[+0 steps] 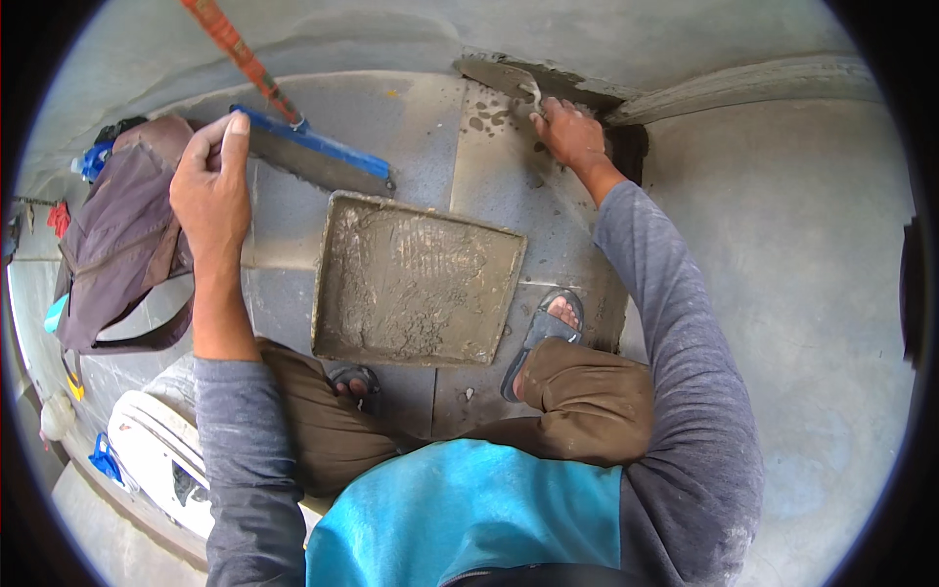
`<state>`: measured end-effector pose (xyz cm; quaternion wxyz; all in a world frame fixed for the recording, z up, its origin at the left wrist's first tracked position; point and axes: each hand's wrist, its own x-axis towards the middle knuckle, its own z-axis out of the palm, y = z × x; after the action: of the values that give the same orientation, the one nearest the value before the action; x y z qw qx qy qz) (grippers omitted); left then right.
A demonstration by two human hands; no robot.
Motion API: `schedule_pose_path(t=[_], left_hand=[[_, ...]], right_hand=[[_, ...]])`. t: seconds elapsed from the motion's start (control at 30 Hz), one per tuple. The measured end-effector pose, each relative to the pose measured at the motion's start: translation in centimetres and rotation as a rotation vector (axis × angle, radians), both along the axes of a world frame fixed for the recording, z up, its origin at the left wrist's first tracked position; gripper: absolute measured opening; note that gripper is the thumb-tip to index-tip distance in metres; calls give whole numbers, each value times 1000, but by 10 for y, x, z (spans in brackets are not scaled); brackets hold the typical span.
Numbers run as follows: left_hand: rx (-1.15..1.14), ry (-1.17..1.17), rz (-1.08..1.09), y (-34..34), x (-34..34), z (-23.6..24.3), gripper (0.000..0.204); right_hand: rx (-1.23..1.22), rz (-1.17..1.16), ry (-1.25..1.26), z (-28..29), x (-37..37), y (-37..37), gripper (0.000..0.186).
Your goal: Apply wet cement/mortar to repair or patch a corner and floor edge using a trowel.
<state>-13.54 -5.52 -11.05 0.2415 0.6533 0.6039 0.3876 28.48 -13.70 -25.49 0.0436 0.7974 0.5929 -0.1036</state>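
My right hand is closed around the handle of a trowel, whose mud-coated blade lies against the foot of the far wall. Wet grey mortar darkens the wall beside the blade. My left hand is raised at the left, thumb and fingers drawn together, with nothing visible in them. Below and between the hands, a shallow rectangular tray of wet mortar rests on the floor tiles. Just beyond my left hand lies a broom with a blue head and a reddish-orange handle.
A purple-brown backpack lies at the left, with a white container nearer to me. My sandalled feet stand close to the tray's near side. On the right is a smooth grey surface; mortar splashes spot the tiles below the trowel.
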Motion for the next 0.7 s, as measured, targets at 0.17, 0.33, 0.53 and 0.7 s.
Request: schedule_pose_path(t=[0.17, 0.33, 0.53, 0.7], left_hand=[[-34, 28, -50, 1, 21, 2, 38], [-311, 305, -347, 5, 15, -40, 56], [-329, 210, -442, -11, 55, -13, 53], [-325, 179, -468, -9, 51, -8, 62]], right_hand=[[121, 265, 183, 31, -6, -62, 37], [-276, 464, 244, 63, -92, -130, 34], [-363, 459, 182, 26, -123, -209, 32], [-467, 483, 258, 22, -164, -259, 31]])
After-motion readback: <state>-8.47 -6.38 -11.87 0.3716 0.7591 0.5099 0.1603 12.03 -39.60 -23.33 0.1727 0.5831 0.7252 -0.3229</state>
